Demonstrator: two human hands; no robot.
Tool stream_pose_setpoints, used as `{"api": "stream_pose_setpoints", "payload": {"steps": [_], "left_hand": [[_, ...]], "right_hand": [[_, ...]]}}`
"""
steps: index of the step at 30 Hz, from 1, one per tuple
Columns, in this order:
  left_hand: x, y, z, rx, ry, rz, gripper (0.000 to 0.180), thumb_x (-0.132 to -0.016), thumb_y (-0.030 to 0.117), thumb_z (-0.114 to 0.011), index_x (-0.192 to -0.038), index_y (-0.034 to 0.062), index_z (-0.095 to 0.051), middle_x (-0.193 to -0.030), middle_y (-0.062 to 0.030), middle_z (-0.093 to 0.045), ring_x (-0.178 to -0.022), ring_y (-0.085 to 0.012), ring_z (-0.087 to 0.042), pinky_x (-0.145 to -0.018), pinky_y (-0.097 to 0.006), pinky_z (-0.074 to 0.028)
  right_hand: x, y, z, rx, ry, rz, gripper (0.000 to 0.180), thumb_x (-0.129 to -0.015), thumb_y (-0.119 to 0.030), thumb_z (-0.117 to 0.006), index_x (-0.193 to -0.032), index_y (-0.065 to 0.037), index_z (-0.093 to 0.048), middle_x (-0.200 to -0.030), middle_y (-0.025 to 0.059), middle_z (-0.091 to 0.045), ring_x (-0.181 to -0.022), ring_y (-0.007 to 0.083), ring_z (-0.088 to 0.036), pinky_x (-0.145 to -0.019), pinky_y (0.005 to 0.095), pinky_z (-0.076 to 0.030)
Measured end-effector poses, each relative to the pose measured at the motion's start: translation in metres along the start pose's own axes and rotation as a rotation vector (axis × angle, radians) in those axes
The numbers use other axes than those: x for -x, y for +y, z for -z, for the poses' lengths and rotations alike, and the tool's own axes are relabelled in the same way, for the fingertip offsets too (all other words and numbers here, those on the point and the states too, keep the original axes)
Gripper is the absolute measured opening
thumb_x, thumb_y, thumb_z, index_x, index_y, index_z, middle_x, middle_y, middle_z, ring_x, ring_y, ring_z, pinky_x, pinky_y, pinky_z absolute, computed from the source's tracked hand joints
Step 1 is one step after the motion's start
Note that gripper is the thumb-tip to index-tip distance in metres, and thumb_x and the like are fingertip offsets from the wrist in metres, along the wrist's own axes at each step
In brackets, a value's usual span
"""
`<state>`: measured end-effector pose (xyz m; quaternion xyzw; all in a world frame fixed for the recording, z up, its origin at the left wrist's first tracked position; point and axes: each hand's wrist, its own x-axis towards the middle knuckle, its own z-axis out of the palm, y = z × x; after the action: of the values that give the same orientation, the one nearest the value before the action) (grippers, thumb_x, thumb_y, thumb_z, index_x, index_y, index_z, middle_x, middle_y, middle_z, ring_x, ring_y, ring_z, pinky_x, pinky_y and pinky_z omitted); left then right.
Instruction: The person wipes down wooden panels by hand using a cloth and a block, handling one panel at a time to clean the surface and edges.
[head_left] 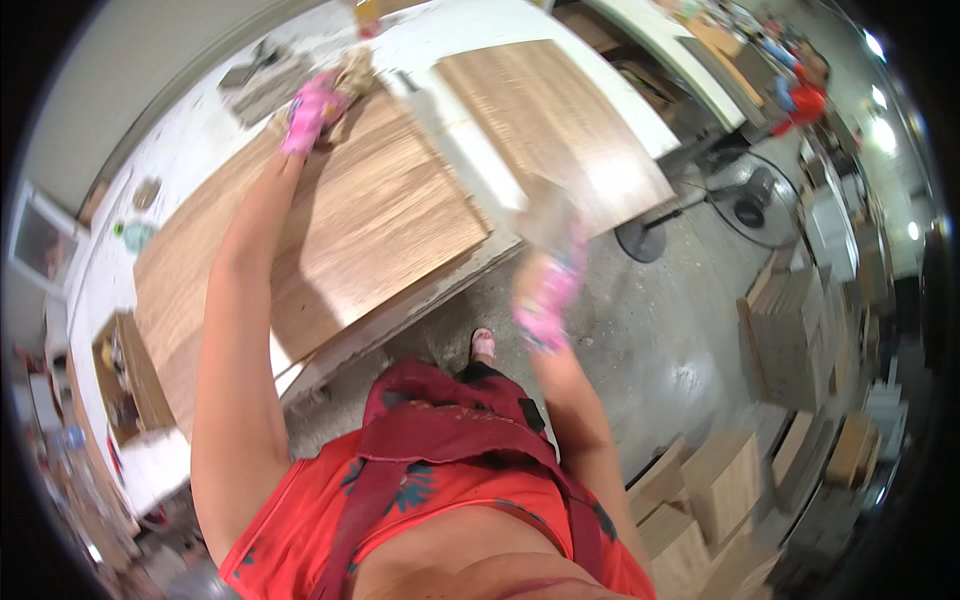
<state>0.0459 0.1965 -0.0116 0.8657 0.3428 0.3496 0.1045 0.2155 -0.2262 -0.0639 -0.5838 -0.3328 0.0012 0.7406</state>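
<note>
My left hand (315, 112), in a pink patterned glove, reaches to the far edge of a wood-grain panel (380, 215) on the white table. Its fingers are closed on a crumpled tan rag (354, 75). My right hand (548, 300), gloved alike and smeared by motion, is off the table's near edge, close to a second wood-grain panel (540, 115). It grips a flat, pale grey-brown piece (547, 214), too blurred to name, that overlaps this panel's near corner in view. The first panel seems to lie on others.
A grey stack of pieces (265, 88) lies beyond my left hand. An open cardboard box (130, 375) stands at the table's left end. A black floor fan (752, 198), stacked boards (790, 330) and wooden pieces (722, 485) stand right. A person in red (803, 105) works farther off.
</note>
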Motion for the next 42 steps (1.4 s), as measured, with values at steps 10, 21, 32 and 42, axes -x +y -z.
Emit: {"api": "stream_pose_setpoints", "payload": {"steps": [10,21,32,42], "left_hand": [[-0.031,0.066,-0.040,0.179,-0.322,0.311,0.047,-0.081,0.019,-0.063,-0.126,0.0051,-0.055,-0.113,-0.0126,-0.065,-0.100,-0.0202,-0.062,-0.087,-0.029,-0.048],[0.052,-0.005,0.052,0.521,-0.139,0.172,0.045,-0.086,0.016,-0.067,-0.127,0.0019,-0.054,-0.119,-0.0098,-0.063,-0.110,-0.0173,-0.058,-0.095,-0.029,-0.044],[0.173,0.139,0.182,0.522,-0.223,0.800,0.047,-0.090,0.033,-0.055,-0.125,0.0018,-0.054,-0.119,-0.0153,-0.059,-0.115,-0.0234,-0.053,-0.094,-0.036,-0.044],[0.095,0.052,0.055,0.184,-0.072,0.271,0.042,-0.083,0.012,-0.062,-0.124,0.0044,-0.056,-0.109,-0.0150,-0.064,-0.070,-0.0166,-0.063,-0.059,-0.028,-0.054]], "right_hand": [[-0.047,-0.047,-0.111,-0.101,-0.211,-0.387,0.043,-0.093,-0.012,-0.051,-0.134,-0.002,-0.040,-0.098,0.0089,-0.057,-0.082,0.0148,-0.053,-0.075,0.0279,-0.045],[-0.050,-0.061,-0.114,-0.117,-0.307,-0.483,0.048,-0.092,-0.020,-0.057,-0.135,-0.006,-0.041,-0.099,0.0074,-0.056,-0.084,0.0139,-0.054,-0.073,0.0267,-0.047],[-0.097,-0.023,-0.064,0.030,-0.312,-0.349,0.048,-0.090,-0.003,-0.045,-0.137,-0.006,-0.041,-0.113,0.0149,-0.057,-0.099,0.0198,-0.056,-0.082,0.0292,-0.048],[-0.128,0.003,-0.065,-0.099,-0.520,-0.338,0.045,-0.091,-0.010,-0.040,-0.135,0.001,-0.040,-0.122,0.0187,-0.052,-0.108,0.0253,-0.056,-0.092,0.0344,-0.047]]}}
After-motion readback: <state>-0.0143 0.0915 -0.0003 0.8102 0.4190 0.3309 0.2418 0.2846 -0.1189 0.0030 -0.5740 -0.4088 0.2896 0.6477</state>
